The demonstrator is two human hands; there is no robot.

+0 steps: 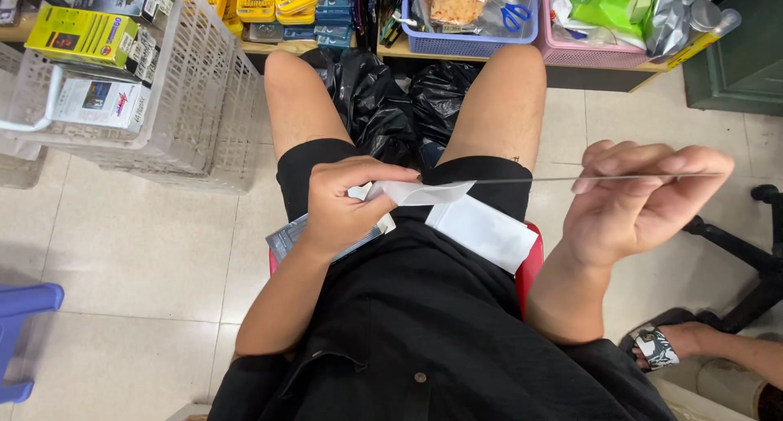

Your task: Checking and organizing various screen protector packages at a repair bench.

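Observation:
I sit on a red stool (532, 258) in black shorts. My left hand (342, 205) pinches a folded white paper sleeve (424, 192) above my lap. A thin clear sheet seen edge-on (571, 178) runs from that sleeve to my right hand (640, 201), whose fingers are closed on its right end. On my right thigh lies a white envelope-like packet (481, 229). Under my left hand, a grey flat package (285, 240) sticks out over my left thigh.
White plastic baskets (196, 103) with boxed goods stand at the left. Black plastic bags (383, 103) lie between my knees. Shelf bins, blue (469, 44) and pink (587, 55), are ahead. Another person's sandalled foot (661, 346) and black chair legs (750, 258) are at the right. A blue stool (20, 315) is at the far left.

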